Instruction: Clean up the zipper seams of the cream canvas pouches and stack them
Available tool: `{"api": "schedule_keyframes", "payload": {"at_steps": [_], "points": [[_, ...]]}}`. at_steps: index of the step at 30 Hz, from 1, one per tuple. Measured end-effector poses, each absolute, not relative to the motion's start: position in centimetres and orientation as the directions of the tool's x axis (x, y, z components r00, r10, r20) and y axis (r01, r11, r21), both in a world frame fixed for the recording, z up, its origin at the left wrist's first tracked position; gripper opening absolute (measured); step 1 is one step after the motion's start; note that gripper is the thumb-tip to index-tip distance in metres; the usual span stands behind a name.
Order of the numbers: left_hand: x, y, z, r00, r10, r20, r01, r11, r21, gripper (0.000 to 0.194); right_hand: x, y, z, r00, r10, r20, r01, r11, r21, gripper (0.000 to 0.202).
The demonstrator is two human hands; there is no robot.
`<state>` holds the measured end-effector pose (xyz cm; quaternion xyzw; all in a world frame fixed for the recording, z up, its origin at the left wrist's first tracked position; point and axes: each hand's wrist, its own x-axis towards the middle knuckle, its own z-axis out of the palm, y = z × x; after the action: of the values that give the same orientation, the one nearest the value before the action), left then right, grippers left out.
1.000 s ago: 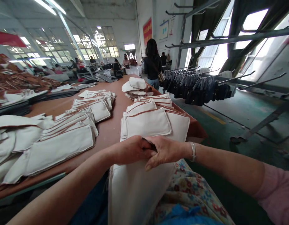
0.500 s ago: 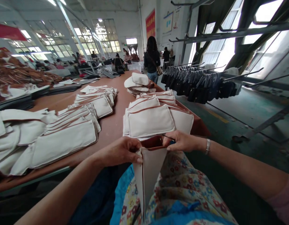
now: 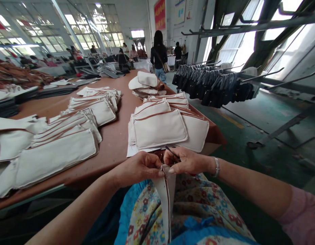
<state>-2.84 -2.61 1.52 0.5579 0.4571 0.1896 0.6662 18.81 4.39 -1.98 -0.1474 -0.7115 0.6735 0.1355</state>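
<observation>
Brown table [image 3: 114, 149]: white pouches [image 3: 160, 129] are piled at its near right corner. Flowered apron [image 3: 205, 197]: before the near edge. Held pouch [image 3: 163, 197]: over the apron, pinched at its top by left hand [image 3: 143, 166] and right hand [image 3: 189, 161]. Slim dark tool [image 3: 172, 153]: gripped by the latter. Pouch top apparently being worked; steady pinching seems called for next.

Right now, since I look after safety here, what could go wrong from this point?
The right hand holds a dark tool close to the left hand; if sharp, which I can't tell, it could nick skin or the pouch. Gripped near its top above the apron, the pouch might slip. The stack ahead sits near the table edge, so a bump could shift it.
</observation>
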Motion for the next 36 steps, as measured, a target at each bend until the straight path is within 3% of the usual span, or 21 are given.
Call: {"api": "schedule_keyframes", "payload": {"at_steps": [4,7,12,17,20,23,26,29,33,36], "points": [[-2.5,-2.3,1.6,0.506,0.761,-0.407,0.260,0.315,0.913,0.024,18.8,4.4,-1.8,-0.900,0.434,-0.036,0.068,0.060,-0.996,0.032],[-2.0,-2.0,2.0,0.472,0.789,-0.395,0.384,0.219,0.897,0.019,18.5,4.2,-1.6,-0.863,0.505,-0.010,0.091,0.137,-0.986,0.036],[-1.3,-2.0,1.5,0.441,0.836,-0.328,0.530,0.052,0.846,0.022,18.3,4.0,-1.5,-0.811,0.583,-0.036,0.248,0.288,-0.925,0.012],[-1.3,-1.8,0.2,0.407,0.861,-0.304,0.615,-0.012,0.789,0.019,18.3,3.9,-1.9,-0.791,0.611,-0.033,0.261,0.287,-0.922,0.006],[-1.4,-1.4,0.1,0.412,0.849,-0.331,0.622,0.003,0.783,0.022,18.3,3.8,-2.3,-0.764,0.645,0.026,0.232,0.313,-0.921,0.004],[-1.5,-1.2,0.5,0.426,0.839,-0.338,0.563,0.047,0.825,0.023,18.5,3.6,-2.6,-0.733,0.655,0.185,0.165,0.434,-0.886,0.009],[-1.6,-1.4,0.7,0.402,0.828,-0.390,0.352,0.253,0.901,0.019,19.0,3.4,-2.9,-0.717,0.555,0.421,0.063,0.653,-0.755,0.009],[-1.2,-1.9,0.5,0.390,0.816,-0.426,0.168,0.392,0.905,0.027,19.8,3.3,-3.3,-0.725,0.339,0.599,-0.014,0.863,-0.505,0.012],[-0.5,-2.5,-0.5,0.415,0.797,-0.438,0.091,0.443,0.892,0.043,20.6,3.4,-4.1,-0.745,0.136,0.652,0.054,0.988,-0.145,0.013],[-0.3,-2.8,-1.2,0.411,0.792,-0.451,0.078,0.462,0.883,0.041,21.0,3.2,-4.3,-0.783,0.034,0.622,0.079,0.996,0.045,0.012]]}}
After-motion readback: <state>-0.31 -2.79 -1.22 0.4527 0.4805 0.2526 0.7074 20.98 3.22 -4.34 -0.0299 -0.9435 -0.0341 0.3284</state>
